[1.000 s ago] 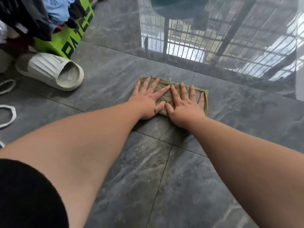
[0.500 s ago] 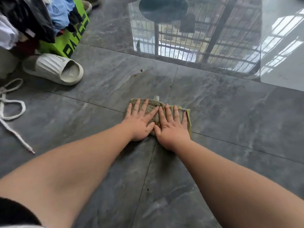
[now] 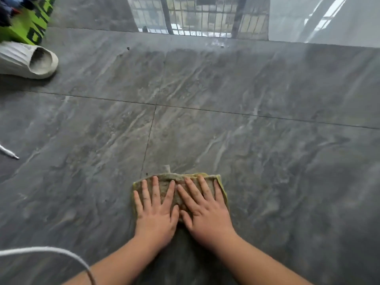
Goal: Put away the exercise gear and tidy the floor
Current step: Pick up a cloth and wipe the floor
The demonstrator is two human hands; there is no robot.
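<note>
Pressing flat on a folded green-brown cloth, the left hand and the right hand are laid side by side, fingers straight and spread, thumbs almost touching at the middle. Nothing is gripped by either hand; the cloth is only held down under palms and fingers. The cloth is spread on the grey marbled floor, its far edge and a small tab showing past the fingertips, with a tile joint running away from its far left corner. Far to the left of the cloth and well beyond it, a white slide sandal is seen lying on the floor, and a green bag with black lettering is set just behind the sandal. A white cord is seen curving on the near left of the cloth, well apart from it.
</note>
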